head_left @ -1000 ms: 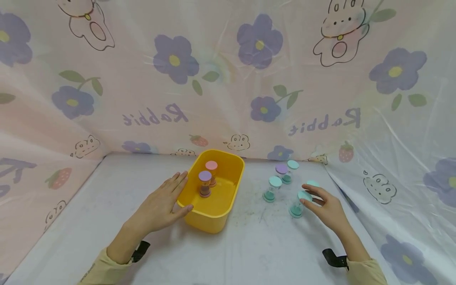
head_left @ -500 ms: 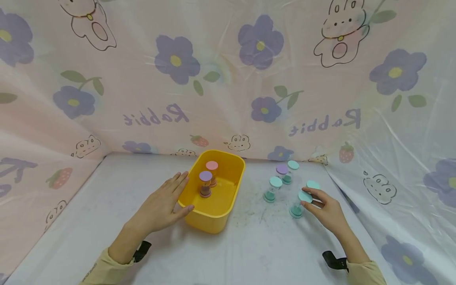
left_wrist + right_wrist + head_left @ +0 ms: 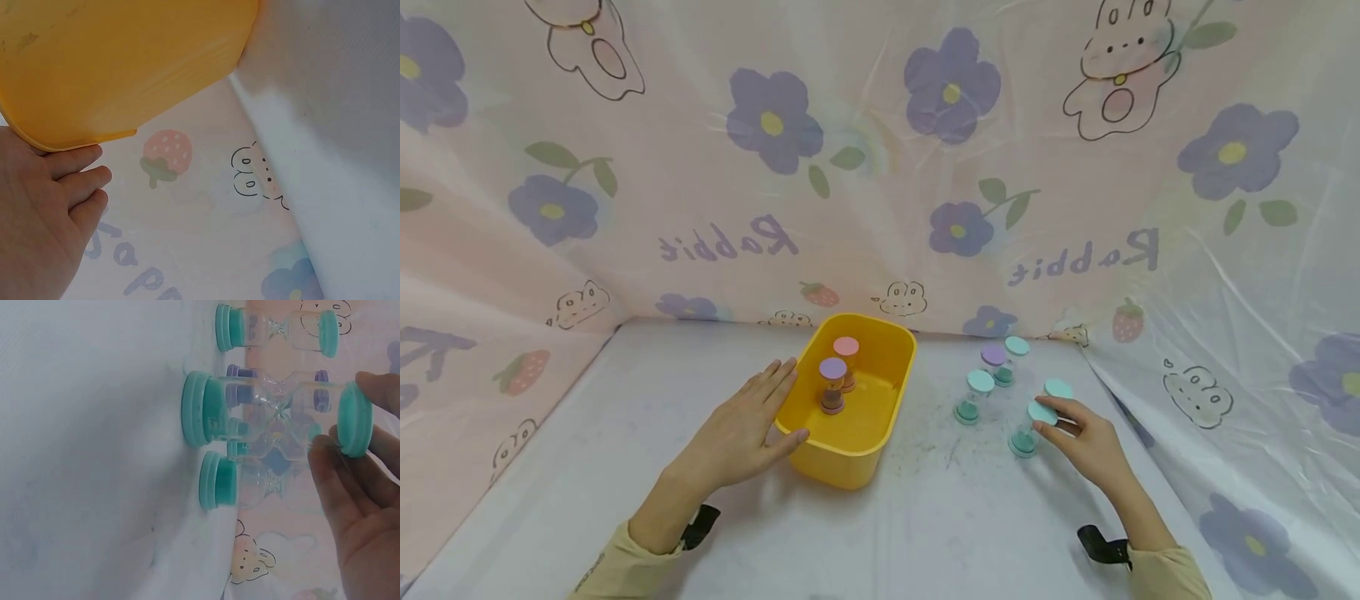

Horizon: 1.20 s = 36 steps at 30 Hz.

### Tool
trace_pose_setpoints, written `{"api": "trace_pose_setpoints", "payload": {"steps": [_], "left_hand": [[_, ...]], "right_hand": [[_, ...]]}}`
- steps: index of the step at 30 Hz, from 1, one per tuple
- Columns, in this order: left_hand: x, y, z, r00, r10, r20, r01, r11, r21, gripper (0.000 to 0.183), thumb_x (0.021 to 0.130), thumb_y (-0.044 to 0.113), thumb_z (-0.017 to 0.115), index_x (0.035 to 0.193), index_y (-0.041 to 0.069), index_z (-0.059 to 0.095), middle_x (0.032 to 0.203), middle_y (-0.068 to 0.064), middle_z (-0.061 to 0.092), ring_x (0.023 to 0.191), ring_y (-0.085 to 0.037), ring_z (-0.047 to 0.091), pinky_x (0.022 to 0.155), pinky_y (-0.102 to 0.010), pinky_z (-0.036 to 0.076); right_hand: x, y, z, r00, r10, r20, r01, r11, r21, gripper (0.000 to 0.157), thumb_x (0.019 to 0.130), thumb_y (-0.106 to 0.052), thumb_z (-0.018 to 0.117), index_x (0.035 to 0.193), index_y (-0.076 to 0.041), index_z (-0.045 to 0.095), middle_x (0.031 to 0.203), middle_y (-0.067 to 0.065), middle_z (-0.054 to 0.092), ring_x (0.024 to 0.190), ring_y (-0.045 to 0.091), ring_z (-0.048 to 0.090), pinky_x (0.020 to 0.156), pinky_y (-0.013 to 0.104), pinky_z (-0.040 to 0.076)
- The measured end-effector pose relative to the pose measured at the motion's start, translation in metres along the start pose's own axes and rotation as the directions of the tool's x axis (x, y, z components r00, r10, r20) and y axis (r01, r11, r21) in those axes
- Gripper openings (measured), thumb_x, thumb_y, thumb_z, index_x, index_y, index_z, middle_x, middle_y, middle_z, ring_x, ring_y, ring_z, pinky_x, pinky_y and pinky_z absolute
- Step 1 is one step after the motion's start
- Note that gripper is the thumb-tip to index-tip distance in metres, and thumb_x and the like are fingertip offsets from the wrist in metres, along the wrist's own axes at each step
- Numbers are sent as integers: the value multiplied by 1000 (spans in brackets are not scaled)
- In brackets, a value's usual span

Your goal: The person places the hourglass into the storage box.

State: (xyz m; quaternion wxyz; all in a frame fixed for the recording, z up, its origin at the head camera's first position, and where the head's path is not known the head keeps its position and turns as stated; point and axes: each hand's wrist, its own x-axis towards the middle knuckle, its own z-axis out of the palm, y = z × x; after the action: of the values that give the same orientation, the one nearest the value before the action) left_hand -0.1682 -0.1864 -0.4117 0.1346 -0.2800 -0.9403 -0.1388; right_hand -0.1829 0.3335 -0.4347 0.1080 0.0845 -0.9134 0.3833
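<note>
My left hand (image 3: 737,429) rests with straight fingers along the left rim of a yellow bin (image 3: 842,468); in the left wrist view its fingertips touch the bin's edge. Inside the bin stand a purple-capped hourglass (image 3: 832,387) and a pink-capped hourglass (image 3: 846,348). On the right, my right hand (image 3: 1093,446) pinches the upper cap of a teal hourglass (image 3: 1024,440) between thumb and fingers. That hourglass (image 3: 199,409) is upright, its teal sand at the bottom and its base at the table. Just behind it, another teal hourglass (image 3: 1058,388) is partly hidden by the fingers.
Further back on the white table (image 3: 925,525) stand a teal hourglass (image 3: 973,398), a purple hourglass (image 3: 993,356) and one more teal-capped hourglass (image 3: 1017,348), close together. A patterned curtain (image 3: 865,208) rises behind the table and along both sides.
</note>
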Motion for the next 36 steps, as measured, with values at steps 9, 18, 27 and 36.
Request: {"api": "trace_pose_setpoints", "payload": {"steps": [9, 18, 27, 36], "left_hand": [[1, -1, 1, 1000, 6, 0, -6, 1000, 0, 90, 102, 59, 56, 162, -2, 29, 172, -13, 21, 157, -35, 22, 125, -56, 26], [1, 1, -1, 1000, -9, 8, 9, 1000, -4, 91, 101, 60, 56, 162, -2, 29, 172, -13, 21, 158, -34, 22, 126, -55, 24], [1, 2, 0, 1000, -10, 6, 10, 1000, -10, 90, 101, 60, 56, 162, -2, 30, 171, -15, 24, 158, -34, 22, 126, -56, 24], [1, 1, -1, 1000, -4, 6, 4, 1000, -6, 90, 101, 58, 57, 161, -3, 30, 171, -15, 22, 157, -35, 23, 126, -56, 25]], "right_hand": [[0, -4, 2, 997, -60, -54, 61, 998, 1, 41, 96, -18, 77, 135, -5, 69, 136, 17, 66, 107, -19, 50, 87, 3, 49], [5, -15, 8, 982, -155, -109, 162, 985, 56, 39, 93, -7, 78, 131, -4, 71, 130, 16, 68, 108, -16, 56, 86, 4, 50], [13, -40, 11, 956, -237, -173, 258, 959, 113, 37, 93, 1, 76, 130, -2, 72, 125, 15, 69, 109, -7, 61, 88, 6, 51], [24, -78, 13, 917, -336, -215, 372, 916, 153, 41, 88, 11, 77, 127, 0, 73, 124, 19, 69, 111, -2, 62, 90, 8, 51]]}}
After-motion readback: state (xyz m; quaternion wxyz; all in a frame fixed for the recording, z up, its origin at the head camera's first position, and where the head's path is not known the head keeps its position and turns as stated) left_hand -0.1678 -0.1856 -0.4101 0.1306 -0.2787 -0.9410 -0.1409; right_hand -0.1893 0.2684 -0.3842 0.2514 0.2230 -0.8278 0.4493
